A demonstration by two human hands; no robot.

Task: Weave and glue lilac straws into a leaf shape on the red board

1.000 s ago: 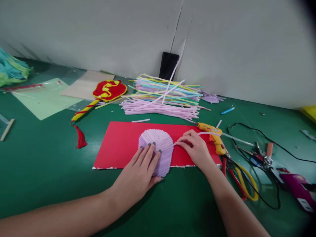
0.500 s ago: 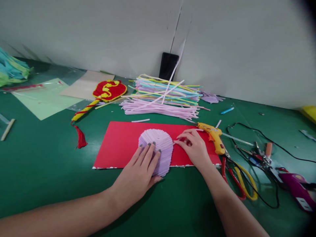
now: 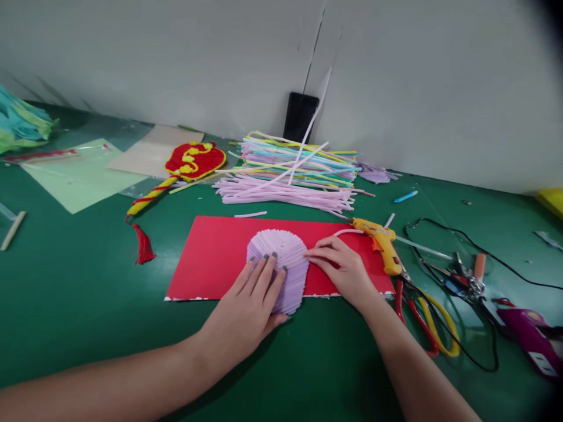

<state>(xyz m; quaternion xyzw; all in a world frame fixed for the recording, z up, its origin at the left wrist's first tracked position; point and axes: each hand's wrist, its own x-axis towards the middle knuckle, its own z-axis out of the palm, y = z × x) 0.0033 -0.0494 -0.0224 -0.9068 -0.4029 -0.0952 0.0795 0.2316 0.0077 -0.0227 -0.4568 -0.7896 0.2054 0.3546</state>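
Lilac panel (image 3: 288, 243) partly hidden by left fingers (image 3: 267, 271), teal bundle (image 3: 21, 123) cropped, yellow object (image 3: 552, 200) cropped

Dim light is falling on my lilac panel (image 3: 294, 278); left of it the green tabletop (image 3: 109, 293) is gleaming, on my side shadow is pooling, far right of it corners are fading black.

the left hand (image 3: 250, 299) lies over a ribbed lilac panel (image 3: 294, 278); the right hand (image 3: 343, 266) pinches a pale strip (image 3: 349, 231) at the panel's right edge; underneath, a red card (image 3: 215, 252) lies on the green tabletop (image 3: 88, 305); a yellow glue gun (image 3: 387, 241) sits to the right, pipe cleaners (image 3: 285, 194) behind
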